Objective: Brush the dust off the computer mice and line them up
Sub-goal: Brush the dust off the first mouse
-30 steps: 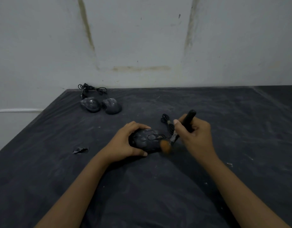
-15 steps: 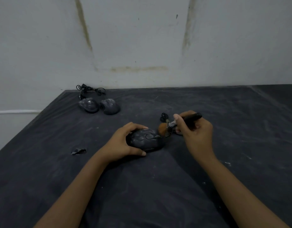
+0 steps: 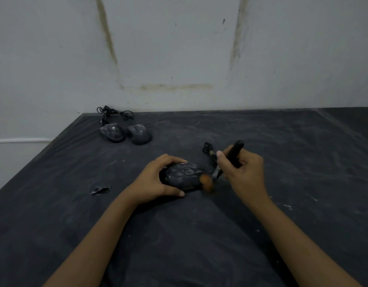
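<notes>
1. A stained pale wall rises well beyond both sets of fingers.
2. The dusty, dark-covered table lies under both hands.
3. The left hand grips a black computer mouse on the table; its fingers curl over the far side, and the thumb presses the near side.
4. The right hand sits just right of the left fingers, its fingers clamped round a black-handled brush.
5. The brush's orange bristles touch the mouse's front end, between the two hands.
6. Two more dusty mice sit side by side, well beyond the left fingers, towards the table's far left corner.
7. Their tangled cables lie just behind them.
8. The held mouse's bundled cable lies just beyond the right fingertips.
9. A small dark scrap lies left of the left hand.
</notes>
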